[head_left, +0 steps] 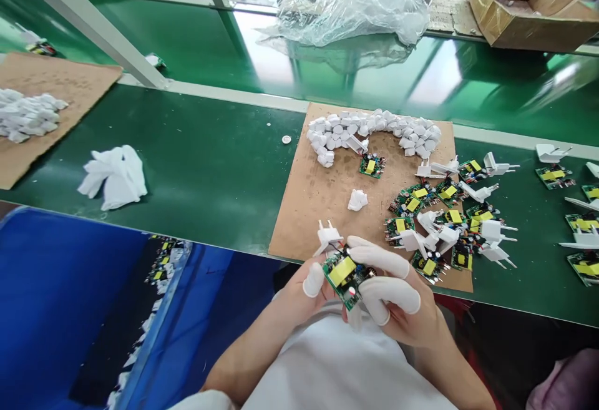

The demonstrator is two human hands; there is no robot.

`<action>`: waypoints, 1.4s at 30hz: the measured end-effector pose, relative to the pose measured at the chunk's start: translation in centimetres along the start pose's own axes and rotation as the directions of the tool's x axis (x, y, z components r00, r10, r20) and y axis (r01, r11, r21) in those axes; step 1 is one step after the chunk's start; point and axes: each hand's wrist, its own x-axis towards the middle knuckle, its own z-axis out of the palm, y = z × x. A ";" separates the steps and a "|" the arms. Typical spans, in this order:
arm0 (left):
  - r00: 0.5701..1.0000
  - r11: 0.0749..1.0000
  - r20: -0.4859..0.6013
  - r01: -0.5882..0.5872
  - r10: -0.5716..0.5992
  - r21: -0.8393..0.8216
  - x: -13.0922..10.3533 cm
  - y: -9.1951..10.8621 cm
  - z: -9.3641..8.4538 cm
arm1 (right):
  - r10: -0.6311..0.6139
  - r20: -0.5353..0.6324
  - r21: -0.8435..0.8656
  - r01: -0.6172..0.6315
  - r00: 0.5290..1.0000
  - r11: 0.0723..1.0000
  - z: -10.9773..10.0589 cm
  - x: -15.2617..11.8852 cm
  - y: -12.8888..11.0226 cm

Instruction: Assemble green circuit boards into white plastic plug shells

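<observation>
Close to my body I hold a green circuit board [343, 271] with a yellow component on top. A white two-pin plug piece [328, 237] hangs off its far end by thin wires. My left hand [306, 285] grips the board's left side, with a white cot on the thumb. White finger cots also cover several fingers of my right hand [402, 301], which is closed on the board's right side. On the cardboard sheet [304, 210] ahead lie a small crumpled white piece [358, 200] and another circuit board [373, 165] with a white plug part beside it.
An arc of small white caps [379, 124] lines the cardboard's far edge. Boards with plugs [449, 216] are heaped at right, with more beyond. White gloves [115, 176] lie left. A blue bin [56, 310] stands below the table. A metal post [93, 23] rises at left.
</observation>
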 end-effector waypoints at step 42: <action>0.979 0.987 -0.204 -0.023 -0.010 -0.161 -2.2 1.3 -2.5 | 0.601 0.479 -0.801 0.038 0.640 0.597 -0.2 15.3 7.9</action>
